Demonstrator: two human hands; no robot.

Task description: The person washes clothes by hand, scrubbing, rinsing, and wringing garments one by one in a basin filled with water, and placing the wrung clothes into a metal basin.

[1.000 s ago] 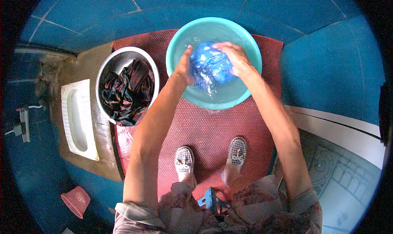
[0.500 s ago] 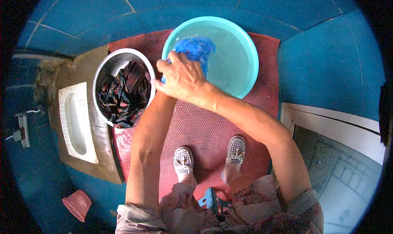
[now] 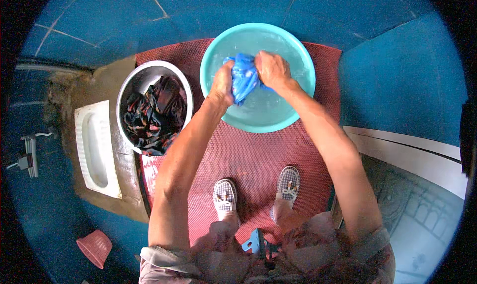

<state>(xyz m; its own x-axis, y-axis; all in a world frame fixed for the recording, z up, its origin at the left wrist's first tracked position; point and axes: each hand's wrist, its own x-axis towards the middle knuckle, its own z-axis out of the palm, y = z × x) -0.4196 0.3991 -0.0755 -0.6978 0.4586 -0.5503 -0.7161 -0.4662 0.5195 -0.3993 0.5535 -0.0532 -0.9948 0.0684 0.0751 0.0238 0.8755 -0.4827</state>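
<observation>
- my right hand (image 3: 273, 70) has shifted rightward, off my left hand (image 3: 222, 84).
- both clutch the bunched blue cloth (image 3: 244, 77) between them.
- it's over the turquoise basin (image 3: 261, 128), likely so drips land inside.

I see a textured red mat (image 3: 248, 167) spread on the floor. At its far side I have a round turquoise basin (image 3: 263, 127), its rim reaching past the mat's back edge. Left of the basin I see a pale-rimmed silver bowl (image 3: 120, 97) overlapping the mat's left edge; I can't tell how much of its base rests there. Nearer me, two checked shoes (image 3: 225, 194) stand apart on the mat.
</observation>
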